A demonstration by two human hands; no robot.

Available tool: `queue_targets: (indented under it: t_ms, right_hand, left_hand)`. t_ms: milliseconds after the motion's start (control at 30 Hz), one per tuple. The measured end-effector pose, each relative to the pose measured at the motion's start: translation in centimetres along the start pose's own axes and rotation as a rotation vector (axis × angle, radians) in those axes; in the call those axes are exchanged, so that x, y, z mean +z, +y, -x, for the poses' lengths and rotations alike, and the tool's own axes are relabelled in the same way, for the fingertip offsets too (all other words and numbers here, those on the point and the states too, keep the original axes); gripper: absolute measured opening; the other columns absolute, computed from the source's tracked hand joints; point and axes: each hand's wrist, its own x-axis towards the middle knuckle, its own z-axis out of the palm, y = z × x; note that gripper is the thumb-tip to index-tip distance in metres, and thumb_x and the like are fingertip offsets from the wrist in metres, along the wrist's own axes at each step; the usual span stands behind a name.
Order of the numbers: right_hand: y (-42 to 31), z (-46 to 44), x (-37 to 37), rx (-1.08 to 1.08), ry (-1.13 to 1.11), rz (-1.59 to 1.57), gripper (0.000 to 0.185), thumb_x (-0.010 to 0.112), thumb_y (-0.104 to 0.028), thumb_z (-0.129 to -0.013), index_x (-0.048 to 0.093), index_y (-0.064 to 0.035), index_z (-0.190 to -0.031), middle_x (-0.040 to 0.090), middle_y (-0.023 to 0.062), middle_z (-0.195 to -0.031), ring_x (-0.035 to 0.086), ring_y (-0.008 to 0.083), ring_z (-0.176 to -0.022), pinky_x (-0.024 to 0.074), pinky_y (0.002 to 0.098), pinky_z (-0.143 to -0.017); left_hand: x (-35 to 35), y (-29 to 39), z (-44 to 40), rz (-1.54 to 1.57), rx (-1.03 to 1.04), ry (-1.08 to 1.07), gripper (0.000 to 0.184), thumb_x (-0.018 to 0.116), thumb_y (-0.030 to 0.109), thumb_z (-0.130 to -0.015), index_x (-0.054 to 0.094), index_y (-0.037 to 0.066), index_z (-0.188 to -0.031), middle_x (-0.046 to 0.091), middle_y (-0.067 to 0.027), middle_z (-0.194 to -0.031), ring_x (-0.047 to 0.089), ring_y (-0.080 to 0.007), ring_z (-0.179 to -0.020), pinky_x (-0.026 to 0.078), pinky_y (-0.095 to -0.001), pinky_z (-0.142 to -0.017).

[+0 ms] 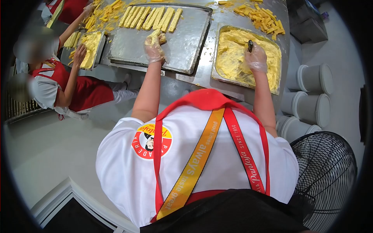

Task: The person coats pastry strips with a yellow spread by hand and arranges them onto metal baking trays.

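Note:
My left hand (pixel 154 48), in a clear plastic glove smeared with yellow cream, is over a metal sheet tray (pixel 134 50). Its fingers are curled closed; cream hides what they hold, if anything. Just beyond the fingertips lies a row of cream-coated sticks (pixel 151 18) along the tray's far side. My right hand (pixel 255 58), also gloved, grips a black-handled tool (pixel 250 46) above a rectangular pan (pixel 215 66) of yellow cream (pixel 233 54). The tool's working end is out of sight.
Loose yellow sticks (pixel 264 19) are piled behind the cream pan, with more at the far left. Two co-workers in red aprons (pixel 91 91) stand on the left, one reaching into another cream pan (pixel 93 48). White buckets (pixel 316 77) and a fan (pixel 324 171) are on the right.

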Motion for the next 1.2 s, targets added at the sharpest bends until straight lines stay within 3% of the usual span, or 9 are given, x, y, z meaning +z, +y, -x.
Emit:
queue_targets:
  t_ms: [367,533,667,700,733,800,833,933,1200]
  right_hand:
    - [-2.8,0.1,0.6,-0.232,-0.124,-0.158,0.029,0.069,-0.031,-0.071,0.061,-0.0035,-0.078,0.06,0.0168,-0.073,0.059,0.0341,-0.071,0.0464,0.0427,-0.064]
    - [-4.5,1.3,3.4,-0.306,-0.556,-0.204,0.042,0.078,-0.037,-0.061,0.062,-0.0016,-0.075,0.06,0.0152,-0.071,0.058,0.0304,-0.067,0.0467,0.0376,-0.063]
    - [-3.0,-0.5,1.7,-0.298,-0.595,-0.348,0.041,0.075,-0.041,-0.068,0.063,-0.0027,-0.075,0.061,0.0109,-0.07,0.058,0.0245,-0.067,0.0479,0.0373,-0.064]
    - [-2.0,-2.1,0.3,-0.138,-0.644,-0.342,0.039,0.072,-0.041,-0.072,0.064,-0.0035,-0.078,0.062,0.0106,-0.071,0.059,0.0237,-0.068,0.0486,0.0374,-0.065]
    - [-2.3,-4.1,-1.8,0.027,-0.693,-0.335,0.037,0.068,-0.041,-0.077,0.065,-0.0043,-0.081,0.063,0.0103,-0.072,0.06,0.0229,-0.07,0.0493,0.0374,-0.066]
    - [2.1,-8.0,0.1,-0.208,-0.14,-0.176,0.037,0.058,-0.041,-0.086,0.066,-0.0056,-0.086,0.066,0.0118,-0.078,0.062,0.0262,-0.074,0.0496,0.0386,-0.069]
    - [2.9,-10.2,0.5,-0.199,-0.274,-0.027,0.035,0.054,-0.04,-0.088,0.066,-0.0066,-0.089,0.066,0.0127,-0.082,0.062,0.0276,-0.076,0.0494,0.0386,-0.069]
    - [5.2,-14.3,1.7,-0.259,-0.443,0.26,0.032,0.045,-0.035,-0.093,0.063,-0.009,-0.097,0.066,0.0153,-0.09,0.062,0.031,-0.081,0.0486,0.039,-0.07]
    - [7.1,-18.1,3.1,-0.222,-0.712,0.472,0.026,0.043,-0.027,-0.092,0.052,-0.0132,-0.111,0.062,0.0155,-0.1,0.059,0.0313,-0.09,0.0471,0.0392,-0.077]
  left_hand:
    - [1.3,0.8,1.0,-0.222,-0.002,-0.083,0.021,0.056,0.012,-0.088,0.06,-0.001,-0.104,0.066,-0.0079,-0.091,0.063,-0.0164,-0.074,0.05,-0.0269,-0.067]
    - [5.4,4.0,3.0,-0.866,0.712,-0.429,0.027,0.057,0.016,-0.088,0.06,0.003,-0.111,0.067,-0.0073,-0.091,0.062,-0.018,-0.075,0.049,-0.0301,-0.068]
    - [9.5,1.2,4.0,-0.85,0.217,-0.706,0.036,0.052,0.013,-0.087,0.053,0.007,-0.122,0.058,-0.014,-0.118,0.056,-0.0231,-0.104,0.046,-0.0336,-0.086]
    - [10.6,0.1,4.4,-1.138,0.671,-0.791,0.042,0.051,0.012,-0.086,0.048,0.009,-0.128,0.054,-0.0151,-0.123,0.053,-0.0248,-0.111,0.045,-0.0353,-0.089]
    - [12.6,0.6,4.9,-1.034,0.375,-0.813,0.047,0.048,0.013,-0.087,0.042,0.011,-0.133,0.052,-0.0157,-0.126,0.051,-0.0268,-0.115,0.045,-0.0373,-0.09]
    - [14.4,-4.6,3.3,-1.068,0.642,-0.839,0.05,0.042,0.018,-0.09,0.034,0.009,-0.138,0.053,-0.0158,-0.126,0.052,-0.0298,-0.113,0.044,-0.0373,-0.091]
    - [15.3,-7.3,2.5,-1.082,0.78,-0.836,0.051,0.039,0.02,-0.092,0.03,0.008,-0.141,0.053,-0.0158,-0.126,0.053,-0.0313,-0.112,0.044,-0.0372,-0.092]
    - [17.3,-12.0,1.3,-1.211,0.403,-1.076,0.048,0.036,0.027,-0.095,0.035,0.004,-0.137,0.057,-0.0145,-0.12,0.059,-0.0302,-0.104,0.044,-0.0343,-0.092]
    - [17.9,-12.3,1.1,-0.865,0.258,-1.13,0.055,0.042,0.038,-0.092,0.039,0.003,-0.134,0.057,-0.0152,-0.119,0.057,-0.0297,-0.104,0.043,-0.036,-0.092]
